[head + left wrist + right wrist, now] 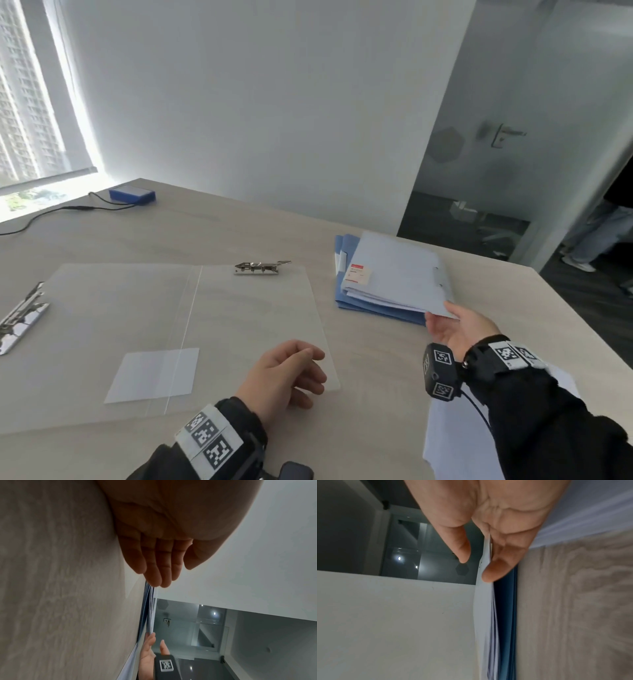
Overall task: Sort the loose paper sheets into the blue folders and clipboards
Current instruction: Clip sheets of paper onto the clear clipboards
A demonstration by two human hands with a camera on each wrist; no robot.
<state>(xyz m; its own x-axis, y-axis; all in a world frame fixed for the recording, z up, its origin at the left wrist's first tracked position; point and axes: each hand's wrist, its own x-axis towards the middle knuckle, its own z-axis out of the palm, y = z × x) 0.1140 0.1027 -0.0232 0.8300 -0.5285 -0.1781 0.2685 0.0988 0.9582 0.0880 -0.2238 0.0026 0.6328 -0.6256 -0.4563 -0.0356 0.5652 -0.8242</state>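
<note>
A stack of blue folders [376,305] lies at the right of the table, topped by a pale folder [394,267] with a red-and-white label. My right hand [452,325] is at its near corner: fingers [498,569] slipped under the pale folder [481,615], thumb apart above. Two clear clipboards [253,315] lie side by side in front of me, with a small white sheet [154,375] between them. My left hand [291,373] rests relaxed on the right clipboard's near corner, holding nothing. Loose paper sheets [445,442] lie under my right forearm.
A blue box [132,196] with a black cable sits at the back left by the window. A glass door [496,137] and a person's legs [596,236] are beyond the table's right edge [565,308]. Metal clips [262,267] stick up from the clipboards.
</note>
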